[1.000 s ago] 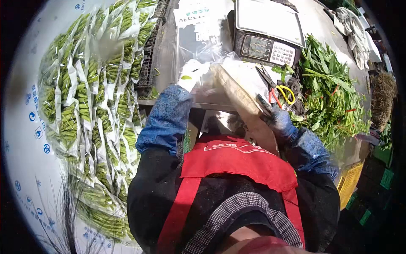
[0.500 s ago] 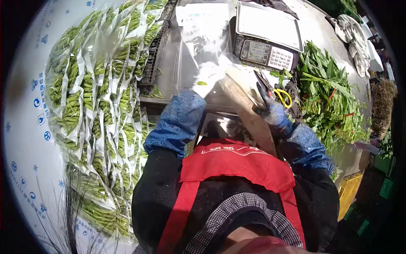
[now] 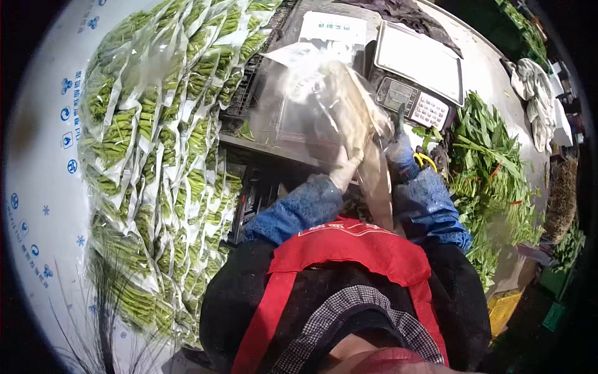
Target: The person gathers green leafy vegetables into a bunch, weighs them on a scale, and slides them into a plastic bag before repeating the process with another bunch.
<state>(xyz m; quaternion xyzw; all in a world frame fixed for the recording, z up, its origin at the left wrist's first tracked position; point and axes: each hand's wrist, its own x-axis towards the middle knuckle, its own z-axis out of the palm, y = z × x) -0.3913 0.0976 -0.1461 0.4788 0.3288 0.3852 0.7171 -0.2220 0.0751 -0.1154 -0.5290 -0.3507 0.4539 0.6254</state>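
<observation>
My left hand (image 3: 346, 169), in a pale covering or bare, closes around the near edge of a clear plastic bag (image 3: 299, 115). Inside or against the bag lies a long tan strip (image 3: 354, 109), like wood or cardboard, running down toward the apron. My right hand (image 3: 402, 154), in a dirty blue-grey glove, is at the strip's right edge with a dark finger pointing up; its grip is blurred. Close to its right are the yellow handles of scissors (image 3: 426, 161), the blades mostly hidden.
Bagged green stems (image 3: 149, 131) are piled on a white printed surface at left. A digital scale (image 3: 417, 68) stands at the back, beside a stack of printed white bags (image 3: 333, 28). Loose leafy greens (image 3: 492, 168) lie right, past a dark crate (image 3: 249, 87) at centre left.
My left hand has come right to the strip and now grips the bag, which has spread and lifted. My right hand has turned upward slightly. The whole view has shifted a little.
</observation>
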